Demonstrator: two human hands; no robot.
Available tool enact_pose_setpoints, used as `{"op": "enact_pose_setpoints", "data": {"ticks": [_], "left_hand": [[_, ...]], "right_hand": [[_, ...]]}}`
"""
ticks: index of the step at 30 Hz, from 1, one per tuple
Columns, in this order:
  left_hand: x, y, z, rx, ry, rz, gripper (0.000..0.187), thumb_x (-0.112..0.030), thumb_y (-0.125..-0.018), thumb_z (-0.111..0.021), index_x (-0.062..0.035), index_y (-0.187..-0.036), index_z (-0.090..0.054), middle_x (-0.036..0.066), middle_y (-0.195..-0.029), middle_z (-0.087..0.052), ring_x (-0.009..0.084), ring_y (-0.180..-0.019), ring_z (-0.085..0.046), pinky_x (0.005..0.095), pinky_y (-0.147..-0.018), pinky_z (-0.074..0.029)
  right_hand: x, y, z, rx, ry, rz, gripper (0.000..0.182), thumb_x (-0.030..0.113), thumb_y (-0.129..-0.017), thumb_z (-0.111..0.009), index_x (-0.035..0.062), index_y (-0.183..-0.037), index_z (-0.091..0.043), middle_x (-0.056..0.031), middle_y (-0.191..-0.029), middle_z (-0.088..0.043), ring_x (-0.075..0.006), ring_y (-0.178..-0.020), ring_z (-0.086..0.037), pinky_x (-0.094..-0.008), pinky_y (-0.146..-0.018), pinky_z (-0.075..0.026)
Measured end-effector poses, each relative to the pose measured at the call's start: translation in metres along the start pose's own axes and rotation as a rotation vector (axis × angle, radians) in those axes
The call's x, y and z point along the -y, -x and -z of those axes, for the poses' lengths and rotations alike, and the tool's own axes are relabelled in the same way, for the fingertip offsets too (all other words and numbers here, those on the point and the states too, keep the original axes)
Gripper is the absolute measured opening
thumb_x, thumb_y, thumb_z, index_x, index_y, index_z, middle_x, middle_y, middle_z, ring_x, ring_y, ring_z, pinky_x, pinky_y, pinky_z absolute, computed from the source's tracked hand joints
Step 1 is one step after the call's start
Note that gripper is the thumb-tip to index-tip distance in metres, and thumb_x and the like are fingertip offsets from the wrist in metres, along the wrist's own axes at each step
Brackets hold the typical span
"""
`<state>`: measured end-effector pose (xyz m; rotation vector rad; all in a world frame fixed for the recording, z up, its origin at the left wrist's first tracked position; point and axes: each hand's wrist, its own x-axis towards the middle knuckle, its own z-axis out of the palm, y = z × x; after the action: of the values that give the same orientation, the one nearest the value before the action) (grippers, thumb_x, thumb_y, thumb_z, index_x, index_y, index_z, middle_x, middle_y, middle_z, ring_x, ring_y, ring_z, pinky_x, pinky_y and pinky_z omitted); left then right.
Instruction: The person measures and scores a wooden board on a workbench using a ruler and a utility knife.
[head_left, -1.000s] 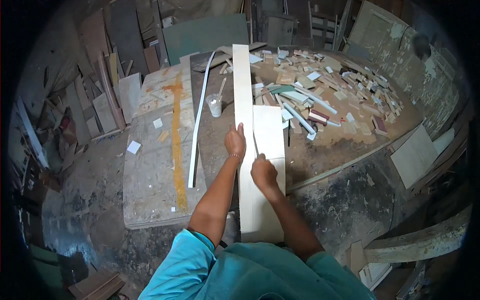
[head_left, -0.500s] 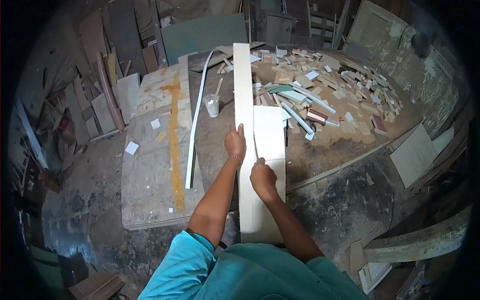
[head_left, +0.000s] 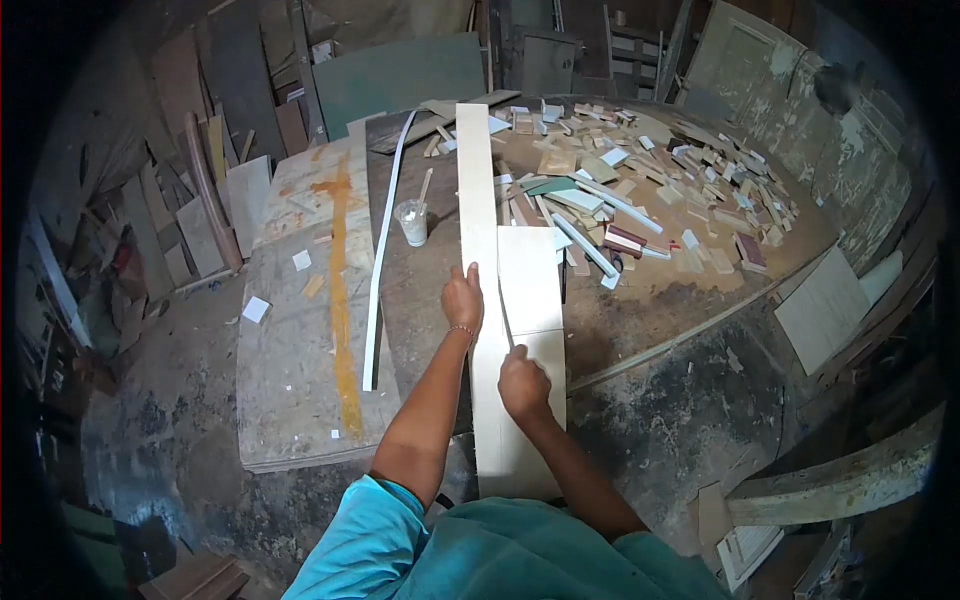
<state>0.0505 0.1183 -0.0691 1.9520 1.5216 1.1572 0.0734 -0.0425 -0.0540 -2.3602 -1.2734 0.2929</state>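
Observation:
A long pale wooden board (head_left: 476, 190) reaches from near my body across the worktable. My left hand (head_left: 462, 300) is closed around its left edge, with the thumb on top. A wider pale panel (head_left: 530, 280) lies along the board's right side, with a dark line across its face. In my closed right hand (head_left: 524, 385) is a thin, dark, blade-like tool (head_left: 506, 322). It points away from me along the seam between board and panel. Its handle is hidden in my fist, and its exact kind cannot be made out.
Left of the board stand a plastic cup (head_left: 412, 224) with a stick in it and a long white strip (head_left: 385, 240). A stained sheet (head_left: 300, 380) lies farther left. Many wood offcuts (head_left: 640, 180) cover the table's far right. Boards lean against the walls.
My right hand has drawn slightly toward my body along the seam, and more of the blade shows. My left hand keeps its hold on the board. The view has shifted a little.

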Motion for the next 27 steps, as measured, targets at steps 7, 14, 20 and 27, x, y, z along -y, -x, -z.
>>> {"op": "enact_pose_setpoints", "data": {"ticks": [7,14,20,27], "left_hand": [[-0.003,0.007,0.001,-0.023,0.014,-0.036,0.037,-0.031,-0.086,-0.044,0.0046,-0.08,-0.052,0.028,-0.068,-0.056,0.0423,-0.065,-0.056,0.0472,-0.058,-0.043],[0.001,0.003,0.003,-0.031,0.026,-0.006,0.037,-0.03,-0.086,-0.045,0.0055,-0.08,-0.053,0.028,-0.068,-0.056,0.0422,-0.064,-0.056,0.0466,-0.057,-0.043],[-0.002,0.012,0.009,-0.027,0.033,0.009,0.038,-0.031,-0.085,-0.046,0.0061,-0.08,-0.054,0.029,-0.068,-0.055,0.0436,-0.067,-0.055,0.0469,-0.059,-0.042],[0.012,-0.001,0.002,0.004,-0.022,0.025,0.039,-0.032,-0.086,-0.043,0.0053,-0.081,-0.054,0.028,-0.069,-0.056,0.0418,-0.066,-0.056,0.0468,-0.061,-0.043]], "right_hand": [[0.007,-0.059,-0.009,-0.12,-0.108,0.033,0.02,0.012,-0.082,-0.038,-0.0053,-0.086,-0.047,-0.0255,-0.071,-0.058,-0.0388,-0.069,-0.059,-0.0454,-0.062,-0.047],[-0.002,0.005,-0.004,-0.067,-0.041,0.037,0.02,0.014,-0.083,-0.038,-0.004,-0.087,-0.045,-0.0251,-0.069,-0.058,-0.0417,-0.066,-0.058,-0.0485,-0.062,-0.046],[0.016,-0.067,-0.004,-0.091,-0.128,0.041,0.023,0.016,-0.082,-0.039,-0.0041,-0.087,-0.048,-0.025,-0.076,-0.059,-0.0397,-0.073,-0.058,-0.0465,-0.065,-0.047],[0.007,-0.024,-0.013,-0.016,-0.098,0.012,0.024,0.018,-0.084,-0.038,-0.0034,-0.092,-0.045,-0.0255,-0.075,-0.058,-0.0391,-0.074,-0.059,-0.0476,-0.067,-0.046]]}}
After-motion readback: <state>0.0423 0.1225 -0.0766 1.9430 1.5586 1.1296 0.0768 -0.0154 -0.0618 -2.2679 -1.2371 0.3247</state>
